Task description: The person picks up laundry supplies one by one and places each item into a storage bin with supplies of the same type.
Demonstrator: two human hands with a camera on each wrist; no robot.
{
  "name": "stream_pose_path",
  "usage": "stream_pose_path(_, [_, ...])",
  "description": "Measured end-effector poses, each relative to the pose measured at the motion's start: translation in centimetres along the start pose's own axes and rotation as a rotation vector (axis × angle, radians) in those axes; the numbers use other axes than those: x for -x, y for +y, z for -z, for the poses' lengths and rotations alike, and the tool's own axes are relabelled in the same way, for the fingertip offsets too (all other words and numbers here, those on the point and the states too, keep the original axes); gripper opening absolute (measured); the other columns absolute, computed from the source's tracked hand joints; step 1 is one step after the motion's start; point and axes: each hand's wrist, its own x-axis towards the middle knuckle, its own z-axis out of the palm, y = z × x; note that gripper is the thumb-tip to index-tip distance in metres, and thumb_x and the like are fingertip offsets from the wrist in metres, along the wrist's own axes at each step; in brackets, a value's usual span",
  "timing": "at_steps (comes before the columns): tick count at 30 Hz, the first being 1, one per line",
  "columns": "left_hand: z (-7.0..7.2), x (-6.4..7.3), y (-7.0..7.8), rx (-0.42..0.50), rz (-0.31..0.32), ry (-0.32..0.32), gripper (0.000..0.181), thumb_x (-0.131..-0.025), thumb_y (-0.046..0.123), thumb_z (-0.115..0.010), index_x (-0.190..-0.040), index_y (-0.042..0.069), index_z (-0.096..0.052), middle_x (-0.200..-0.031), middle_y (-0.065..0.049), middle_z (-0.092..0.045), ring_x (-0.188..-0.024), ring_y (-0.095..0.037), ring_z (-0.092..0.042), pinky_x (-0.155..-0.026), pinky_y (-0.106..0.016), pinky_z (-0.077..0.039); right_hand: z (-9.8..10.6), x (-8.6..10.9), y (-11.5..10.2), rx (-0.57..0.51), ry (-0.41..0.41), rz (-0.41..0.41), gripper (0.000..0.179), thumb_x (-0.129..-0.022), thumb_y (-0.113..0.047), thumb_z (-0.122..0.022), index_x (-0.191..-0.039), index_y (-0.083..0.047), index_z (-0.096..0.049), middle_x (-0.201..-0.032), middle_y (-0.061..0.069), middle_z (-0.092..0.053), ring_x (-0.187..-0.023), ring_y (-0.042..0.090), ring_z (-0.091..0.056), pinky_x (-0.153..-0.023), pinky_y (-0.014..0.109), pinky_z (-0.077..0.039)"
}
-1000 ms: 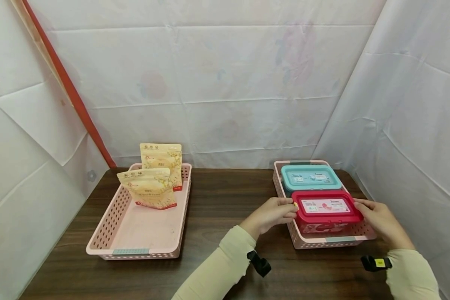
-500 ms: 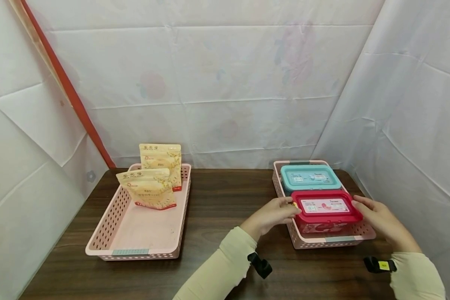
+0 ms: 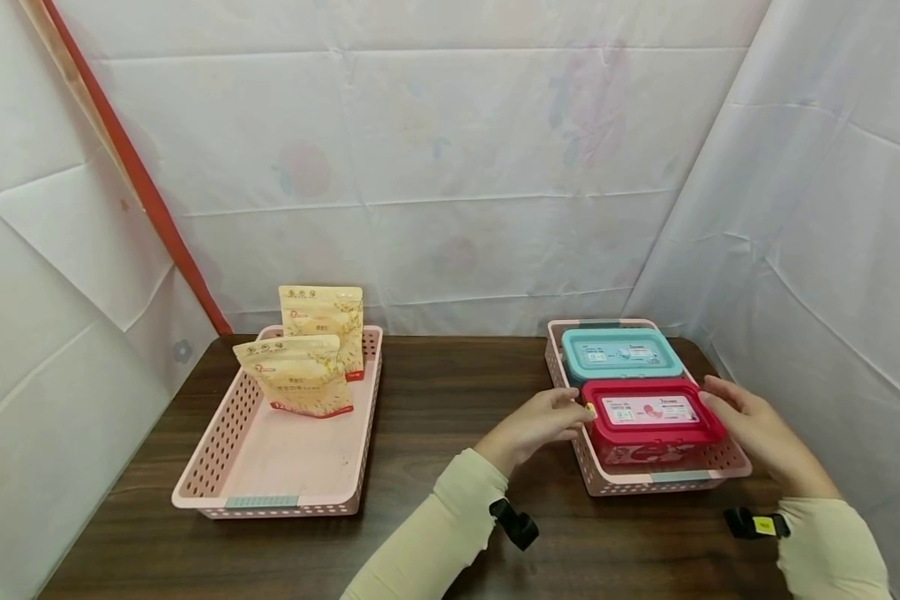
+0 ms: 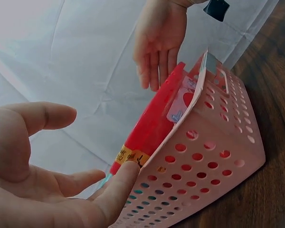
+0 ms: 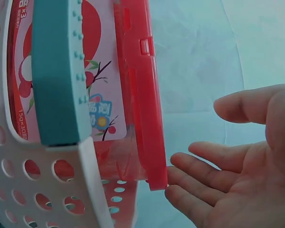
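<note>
A red lidded box with a pink label sits in the front part of the right-hand pink basket. Behind it lies a teal lidded box. My left hand is at the red box's left end, thumb and fingers spread apart. One of its fingertips is right at the yellow sticker on the lid's end, by the basket rim. At the opposite end, my right hand has its fingers extended, fingertips right at the lid's edge, thumb held away.
A second pink basket stands on the left of the dark wooden table. Two yellow pouches, a front pouch and a back pouch, stand in its rear part. White cloth hangs behind and at both sides.
Both hands have loosened from the red box's ends; the left has drawn slightly left, and the right hand's fingers have lifted a little. Boxes, baskets and pouches stay in place.
</note>
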Motion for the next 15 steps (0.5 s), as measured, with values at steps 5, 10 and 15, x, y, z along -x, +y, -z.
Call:
stream_pose_path(5, [0.8,0.1,0.0,-0.013,-0.003,0.008,0.063,-0.096,0.017,-0.066,-0.148,-0.006,-0.039,-0.134,-0.013,-0.057,-0.117,-0.025,-0.06,-0.101,-0.04,-0.05,-0.3,-0.1,-0.4,-0.019,0.011,0.019,0.075,-0.107,-0.042,-0.042,-0.156,0.009,-0.015,-0.151,0.039,-0.026,-0.13,0.056,-0.034,-0.097,0.07,-0.042])
stream_pose_path(10, [1.9,0.3,0.2,-0.002,-0.021,0.02,0.06,-0.098,0.016,-0.062,-0.148,-0.007,-0.039,-0.137,-0.018,-0.055,-0.123,-0.031,-0.056,-0.103,-0.042,-0.048,-0.6,-0.2,-1.2,-0.033,0.028,0.032,0.072,-0.107,-0.04,-0.042,-0.157,0.006,-0.017,-0.151,0.037,-0.029,-0.127,0.052,-0.038,-0.095,0.06,-0.047])
stream_pose_path(15, [3.1,0.9,0.7,-0.005,-0.03,0.042,0.059,-0.098,0.018,-0.062,-0.148,-0.005,-0.041,-0.14,-0.019,-0.053,-0.126,-0.033,-0.054,-0.105,-0.043,-0.046,-1.1,-0.4,-2.2,-0.051,0.048,0.034,0.071,-0.107,-0.04,-0.043,-0.157,0.004,-0.019,-0.151,0.036,-0.029,-0.13,0.052,-0.035,-0.099,0.067,-0.04])
